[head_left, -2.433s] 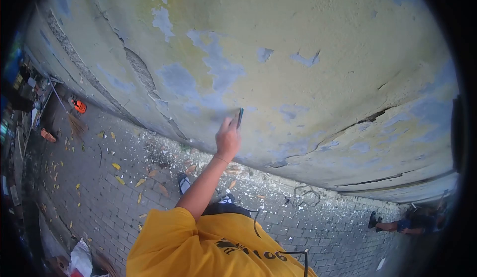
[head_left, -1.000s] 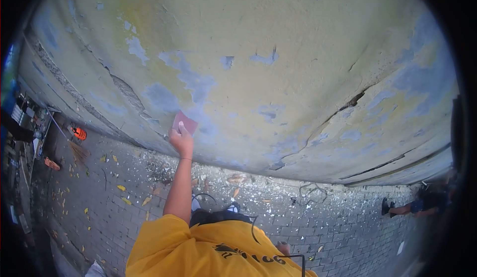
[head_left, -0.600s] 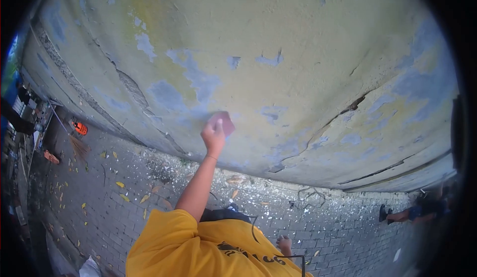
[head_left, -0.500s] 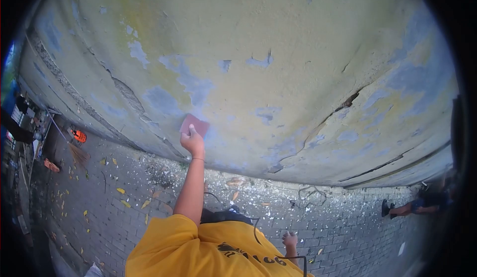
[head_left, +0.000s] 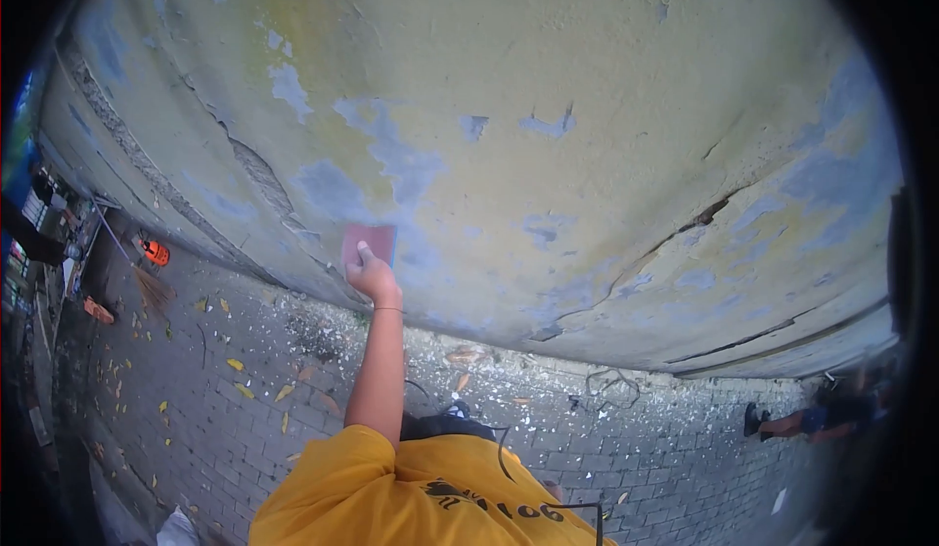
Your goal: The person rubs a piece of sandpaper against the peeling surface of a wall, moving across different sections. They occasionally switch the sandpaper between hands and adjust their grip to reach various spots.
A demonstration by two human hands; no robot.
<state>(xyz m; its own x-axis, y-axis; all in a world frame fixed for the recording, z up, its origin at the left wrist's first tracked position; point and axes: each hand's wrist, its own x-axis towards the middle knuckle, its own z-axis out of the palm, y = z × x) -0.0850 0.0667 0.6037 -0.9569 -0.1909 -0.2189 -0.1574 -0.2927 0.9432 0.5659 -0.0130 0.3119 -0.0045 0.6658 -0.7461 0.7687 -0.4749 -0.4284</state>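
Note:
My left hand [head_left: 371, 277] is closed on a reddish sheet of sandpaper [head_left: 372, 240], the thumb lying over its near face. The sheet is flat against the lower part of a weathered wall [head_left: 587, 174], next to a blue-grey patch where the paint has peeled. Of my right hand, at most a sliver of skin shows at the right side of the yellow shirt [head_left: 411, 492]; its fingers are hidden.
Paint flakes and yellow leaves litter the brick paving [head_left: 626, 458]. A broom [head_left: 152, 287] and an orange object [head_left: 155, 251] are at left, near an orange-red block [head_left: 97, 310]. Another person [head_left: 817, 417] is at far right. Long cracks cross the wall.
My left hand and the sandpaper have shifted left along the wall, and the sheet has turned more upright. My right hand has drawn back almost out of sight. The view has shifted slightly.

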